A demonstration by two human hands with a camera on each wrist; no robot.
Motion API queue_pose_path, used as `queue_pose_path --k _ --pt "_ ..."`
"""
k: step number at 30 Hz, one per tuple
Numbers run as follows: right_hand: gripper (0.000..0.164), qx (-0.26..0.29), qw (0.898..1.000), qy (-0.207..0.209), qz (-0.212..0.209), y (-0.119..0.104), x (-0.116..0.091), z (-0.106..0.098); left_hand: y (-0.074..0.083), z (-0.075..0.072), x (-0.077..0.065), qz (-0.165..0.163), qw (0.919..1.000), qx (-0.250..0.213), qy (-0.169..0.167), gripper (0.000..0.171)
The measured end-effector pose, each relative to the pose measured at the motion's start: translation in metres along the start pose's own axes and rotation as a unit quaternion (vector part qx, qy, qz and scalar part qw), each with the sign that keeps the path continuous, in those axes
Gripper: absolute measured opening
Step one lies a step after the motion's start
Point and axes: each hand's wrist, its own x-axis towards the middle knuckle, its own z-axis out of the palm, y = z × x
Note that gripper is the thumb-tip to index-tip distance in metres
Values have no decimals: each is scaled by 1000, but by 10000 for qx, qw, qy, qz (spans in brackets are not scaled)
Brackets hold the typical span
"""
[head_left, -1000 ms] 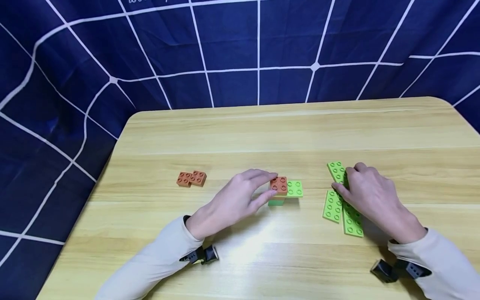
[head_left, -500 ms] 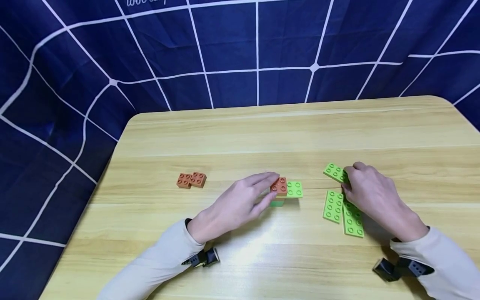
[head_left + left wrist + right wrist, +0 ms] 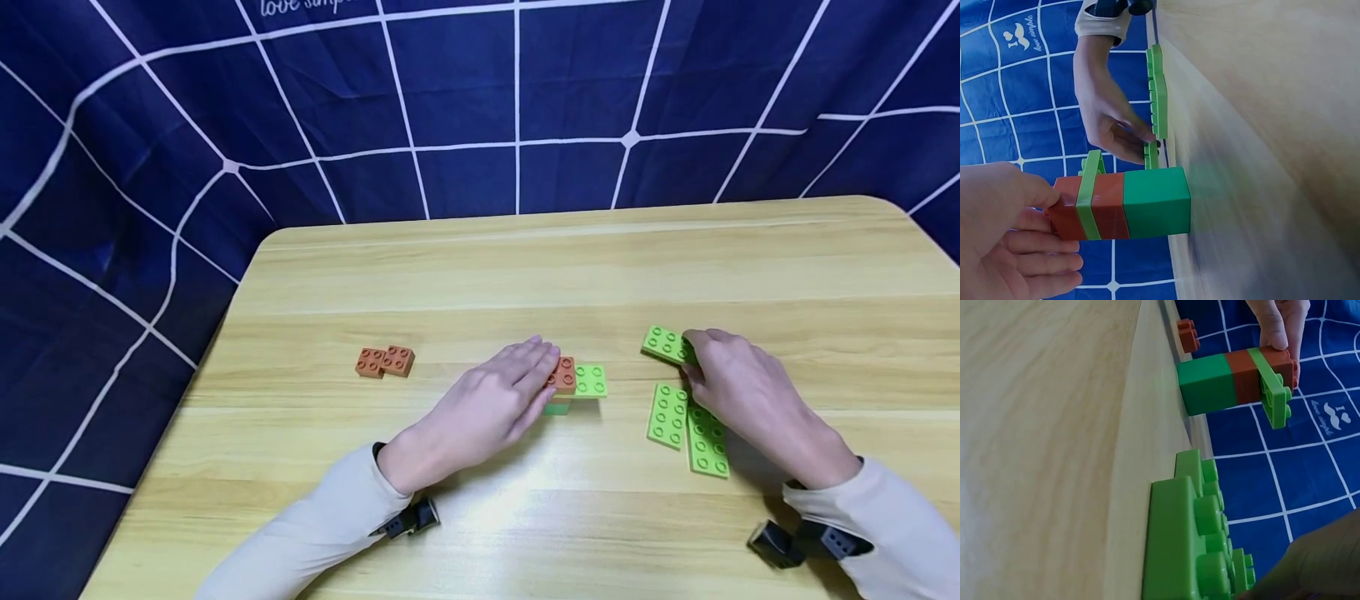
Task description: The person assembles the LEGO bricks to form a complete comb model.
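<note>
A small tower stands upright on the table, with a green brick (image 3: 1157,203) at its base. Above that come a red brick (image 3: 1110,206), a lime plate (image 3: 592,381) jutting out to the right, and a red top brick (image 3: 566,379). My left hand (image 3: 483,408) lies against the tower's left side, its thumb tip at the top brick and its fingers straight. Over to the right, my right hand (image 3: 742,375) pinches one end of a lime building plate (image 3: 660,342); its fingertips are partly hidden. Two more lime plates, a left one (image 3: 667,415) and a right one (image 3: 707,450), lie just nearer.
On the left of the wooden table (image 3: 465,283), two red bricks (image 3: 397,361) sit side by side. A dark blue cloth with white lines (image 3: 465,92) hangs behind the table's far edge.
The lime plate at my right hand has turned, its free end swinging left. My left hand's fingers have come together and shifted over the top brick's left part.
</note>
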Motion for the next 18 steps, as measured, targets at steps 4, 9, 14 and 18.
queue_pose_path --k 4,9,14,18 --pt "24 3 10000 24 -69 -2 1 -1 1 -1 -1 11 9998 198 -77 38" --pt "26 -8 9999 53 -149 -3 1 -2 2 -1 -1 -2 9992 374 -153 39" --pt "26 9 9996 127 -249 -4 2 -4 2 -1 -1 23 9986 511 -158 39" --pt "27 60 9989 240 -398 -5 1 -6 2 -2 -2 6 9984 532 -166 39"
